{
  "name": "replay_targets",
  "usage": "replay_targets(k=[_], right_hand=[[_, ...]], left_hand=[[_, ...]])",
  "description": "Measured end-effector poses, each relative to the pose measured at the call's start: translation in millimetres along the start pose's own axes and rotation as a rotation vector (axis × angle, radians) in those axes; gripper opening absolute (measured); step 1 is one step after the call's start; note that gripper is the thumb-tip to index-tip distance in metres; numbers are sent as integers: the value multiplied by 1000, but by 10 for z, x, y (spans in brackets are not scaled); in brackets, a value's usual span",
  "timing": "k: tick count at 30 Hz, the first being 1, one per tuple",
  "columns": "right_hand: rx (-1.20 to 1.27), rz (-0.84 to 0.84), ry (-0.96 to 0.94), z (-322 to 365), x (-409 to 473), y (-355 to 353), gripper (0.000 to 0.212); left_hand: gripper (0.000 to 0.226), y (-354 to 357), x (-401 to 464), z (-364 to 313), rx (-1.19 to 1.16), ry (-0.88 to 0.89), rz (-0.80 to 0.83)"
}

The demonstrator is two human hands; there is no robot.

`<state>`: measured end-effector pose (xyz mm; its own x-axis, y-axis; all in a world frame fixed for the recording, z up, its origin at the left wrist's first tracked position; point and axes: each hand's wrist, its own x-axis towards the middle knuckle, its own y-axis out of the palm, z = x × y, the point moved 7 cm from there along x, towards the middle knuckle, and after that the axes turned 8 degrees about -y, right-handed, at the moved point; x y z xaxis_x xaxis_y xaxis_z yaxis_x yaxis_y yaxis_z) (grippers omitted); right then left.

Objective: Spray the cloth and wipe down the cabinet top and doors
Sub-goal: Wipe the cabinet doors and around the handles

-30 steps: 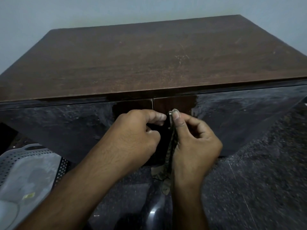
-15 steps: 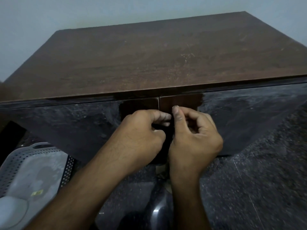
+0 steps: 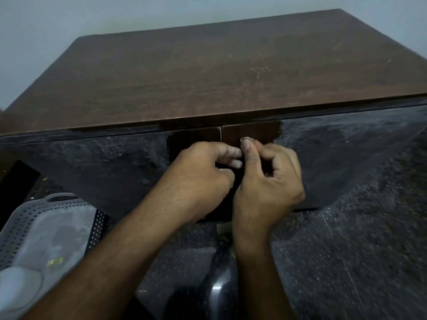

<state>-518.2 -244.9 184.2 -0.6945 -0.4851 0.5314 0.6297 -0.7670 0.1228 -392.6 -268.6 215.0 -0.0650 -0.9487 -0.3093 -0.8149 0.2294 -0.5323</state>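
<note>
**Both hands at the door seam, cloth barely visible**

Key relation: the vertical seam between the two glossy dark-brown cabinet doors (image 3: 115, 162) ran straight up from between the hands, long axis top to bottom. Both hands sat on it, just below the front edge of the matte brown wood-grain cabinet top (image 3: 219, 72). Neither hand was clearly nearer; they met at the seam, index fingertips touching or almost so.

Left hand (image 3: 198, 176): knuckles up, fingers curled in towards the seam, forearm coming in from lower left. What it gripped, if anything, was hidden under its own fingers, so can't tell.

Right hand (image 3: 268, 181): thumb upright against the seam, fingers curled behind it in a pinch. Whatever it held was hidden by the thumb. A pale scrap, probably the cloth (image 3: 223, 228), showed just below that wrist, hanging along the seam line. Judgement only: the right hand was holding the cloth and working the seam edge.

Doors looked streaky and dusty to both sides; a clean dark patch sat around the seam top. Top surface looked scuffed.

Grey perforated plastic basket (image 3: 46, 227) on the speckled dark floor (image 3: 346, 250), lower left, well apart from the hands. No spray bottle in view.
</note>
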Motion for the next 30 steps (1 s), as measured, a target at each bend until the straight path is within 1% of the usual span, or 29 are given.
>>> replay_targets(k=[2,6,10,14,17,23,30], right_hand=[[6,0,-4,-49,-55,-20,10],[81,-23,95,-208,-250,-117,6],[108,36,83,-227,-216,-104,8],[148,107,296,-232,-96,-80,5],[212,151,370,-275,27,-21,5],[271,174,339,-393,-158,-82,8],[429,186,367,-574,-235,-63,12]], left_hand=[[52,0,5,11,1,0,-3],[49,14,-5,17,-7,-8,-9],[48,0,9,30,8,-4,-31],[51,4,-11,14,33,-2,-42],[52,-10,-20,7,42,-2,-38],[50,-2,-8,70,36,-31,-37],[49,40,-3,89,86,-47,-38]])
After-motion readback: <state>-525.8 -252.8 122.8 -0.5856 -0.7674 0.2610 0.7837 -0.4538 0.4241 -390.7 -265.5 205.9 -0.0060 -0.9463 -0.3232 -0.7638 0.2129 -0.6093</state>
